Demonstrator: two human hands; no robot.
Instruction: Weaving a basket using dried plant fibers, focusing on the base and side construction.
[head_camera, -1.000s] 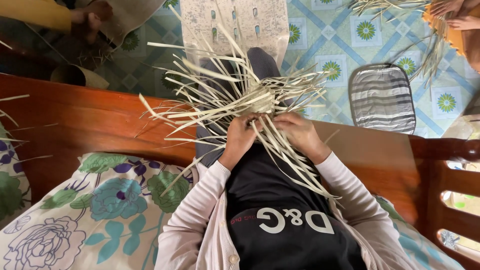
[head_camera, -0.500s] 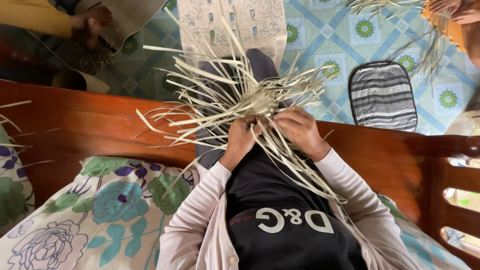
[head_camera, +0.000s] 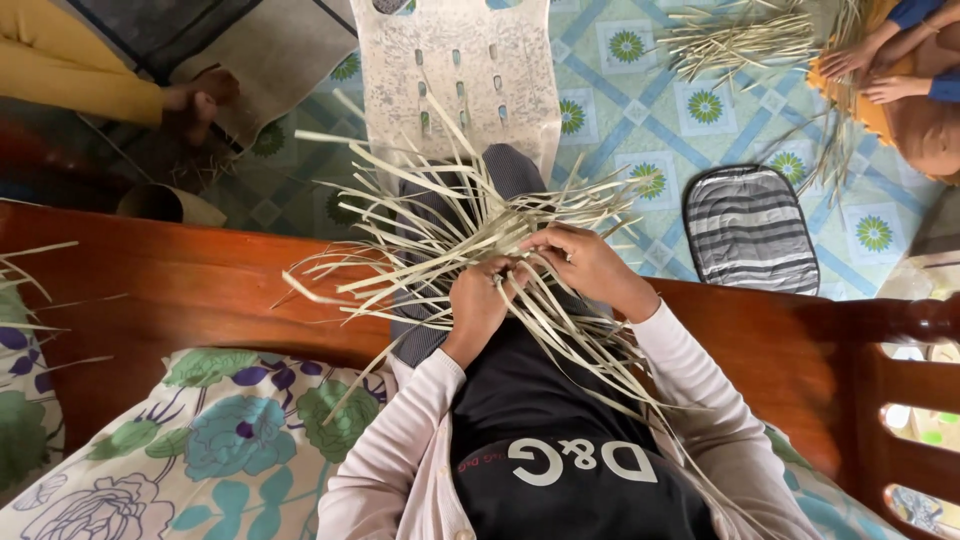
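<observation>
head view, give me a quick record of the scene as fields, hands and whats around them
left hand: gripping the pale leaf strips at the woven centre
right hand: pinching strips beside the left hand
strips: fan out over the lap, some trailing down past the right sleeve
seat: wooden bench with a floral cushion
floor: striped pad, grey mat
others: another person's hands by loose strips, top right
</observation>
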